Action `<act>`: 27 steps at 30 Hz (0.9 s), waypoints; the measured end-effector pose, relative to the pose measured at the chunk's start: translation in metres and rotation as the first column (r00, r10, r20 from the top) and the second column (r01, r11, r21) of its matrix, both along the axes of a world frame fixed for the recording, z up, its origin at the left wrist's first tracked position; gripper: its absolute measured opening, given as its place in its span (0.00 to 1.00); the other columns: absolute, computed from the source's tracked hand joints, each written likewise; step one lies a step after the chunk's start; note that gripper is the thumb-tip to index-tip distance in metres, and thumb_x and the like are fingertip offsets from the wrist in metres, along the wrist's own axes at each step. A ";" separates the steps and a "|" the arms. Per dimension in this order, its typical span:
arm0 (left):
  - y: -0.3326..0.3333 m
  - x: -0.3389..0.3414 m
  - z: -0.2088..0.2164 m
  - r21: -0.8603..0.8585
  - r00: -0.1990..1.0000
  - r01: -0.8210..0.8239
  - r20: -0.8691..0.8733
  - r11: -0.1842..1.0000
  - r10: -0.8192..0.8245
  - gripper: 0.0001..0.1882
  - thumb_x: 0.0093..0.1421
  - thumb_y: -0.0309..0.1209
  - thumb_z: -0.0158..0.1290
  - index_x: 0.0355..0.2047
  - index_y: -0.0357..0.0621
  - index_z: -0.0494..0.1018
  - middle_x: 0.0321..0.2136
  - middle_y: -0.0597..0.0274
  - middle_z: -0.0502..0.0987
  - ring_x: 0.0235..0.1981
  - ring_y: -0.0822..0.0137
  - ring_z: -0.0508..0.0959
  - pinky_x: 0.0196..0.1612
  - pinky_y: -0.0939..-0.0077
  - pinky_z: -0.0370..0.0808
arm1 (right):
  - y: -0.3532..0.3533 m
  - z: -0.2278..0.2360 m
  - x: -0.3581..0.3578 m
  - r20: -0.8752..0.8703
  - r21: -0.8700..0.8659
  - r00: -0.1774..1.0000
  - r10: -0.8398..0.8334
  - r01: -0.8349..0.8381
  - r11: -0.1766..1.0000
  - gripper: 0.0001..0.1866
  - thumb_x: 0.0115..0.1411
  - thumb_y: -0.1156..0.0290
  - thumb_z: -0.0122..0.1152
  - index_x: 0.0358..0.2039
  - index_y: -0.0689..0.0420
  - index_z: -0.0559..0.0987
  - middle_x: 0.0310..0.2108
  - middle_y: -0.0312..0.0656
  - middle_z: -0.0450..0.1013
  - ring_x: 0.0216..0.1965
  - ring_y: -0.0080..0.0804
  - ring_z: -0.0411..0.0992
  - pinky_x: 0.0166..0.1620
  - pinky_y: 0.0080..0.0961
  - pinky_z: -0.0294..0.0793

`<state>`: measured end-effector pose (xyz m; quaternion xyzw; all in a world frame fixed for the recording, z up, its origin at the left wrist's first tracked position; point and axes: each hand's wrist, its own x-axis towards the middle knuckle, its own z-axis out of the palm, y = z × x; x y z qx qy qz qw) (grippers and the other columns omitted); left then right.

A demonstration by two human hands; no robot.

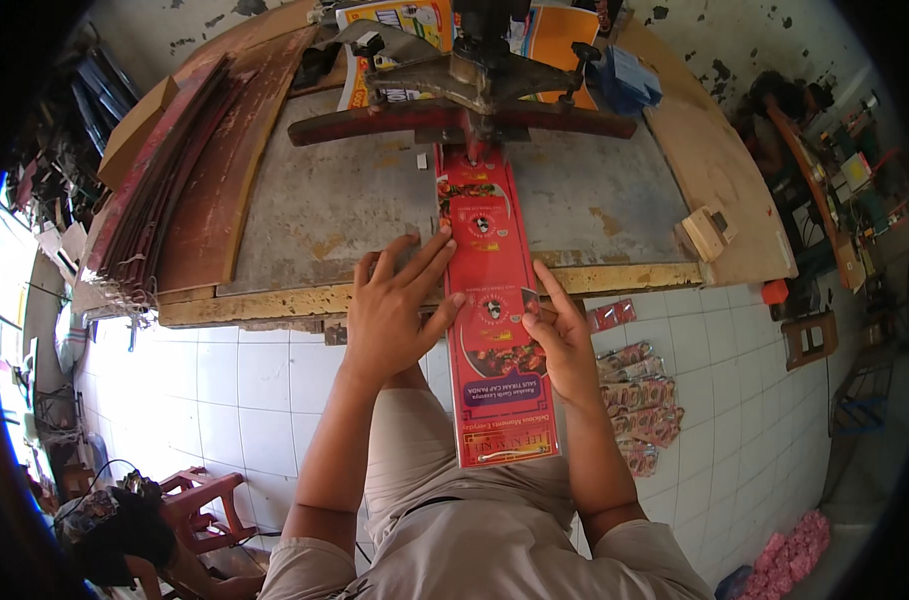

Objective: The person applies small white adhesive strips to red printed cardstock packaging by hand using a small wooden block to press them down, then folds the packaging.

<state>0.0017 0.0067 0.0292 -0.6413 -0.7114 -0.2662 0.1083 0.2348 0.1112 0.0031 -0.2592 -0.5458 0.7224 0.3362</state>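
Note:
A long red printed packaging strip (489, 270), showing food pictures and round emblems, runs from under the press toward my lap. Its near end juts past the table's front edge. My left hand (399, 305) lies along its left edge, fingers stretched out, fingertips and thumb touching it. On the opposite side my right hand (562, 345) holds the right edge, thumb on top and index finger extended; the other fingertips are partly hidden. The far end of the strip sits beneath the dark metal press (479, 85) with its wide red-brown crossbar.
The worn grey tabletop (334, 200) has a wooden front edge. Reddish boards (164, 170) lean at left; a small wooden block (707, 232) rests at right. Printed packets (639, 400) lie on the tiled floor. A red stool (199, 510) stands near another person (124, 535) at lower left.

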 end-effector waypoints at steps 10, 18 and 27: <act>-0.002 0.000 0.000 -0.050 1.000 0.000 0.030 0.999 0.001 0.32 0.70 0.48 0.60 0.71 0.51 0.77 0.74 0.70 0.75 0.72 0.51 0.71 0.73 0.47 0.63 | -0.002 0.002 0.000 0.013 0.005 1.000 -0.001 0.001 1.000 0.40 0.77 0.80 0.58 0.84 0.60 0.54 0.49 0.40 0.84 0.49 0.16 0.78 0.57 0.17 0.74; -0.002 -0.001 -0.001 -0.002 1.000 0.006 -0.013 1.000 -0.006 0.32 0.71 0.52 0.60 0.69 0.47 0.78 0.71 0.68 0.77 0.70 0.53 0.73 0.71 0.46 0.65 | 0.000 -0.002 0.000 0.023 0.019 1.000 -0.010 0.010 1.000 0.39 0.77 0.80 0.59 0.84 0.61 0.55 0.46 0.37 0.82 0.46 0.14 0.76 0.55 0.16 0.74; -0.002 -0.001 -0.001 -0.045 0.999 0.006 0.032 0.999 -0.004 0.33 0.71 0.51 0.59 0.72 0.51 0.76 0.74 0.70 0.75 0.72 0.52 0.71 0.73 0.46 0.62 | 0.000 -0.003 0.000 0.019 0.027 1.000 -0.022 0.022 0.999 0.39 0.76 0.80 0.59 0.83 0.62 0.57 0.45 0.38 0.82 0.45 0.14 0.76 0.52 0.15 0.73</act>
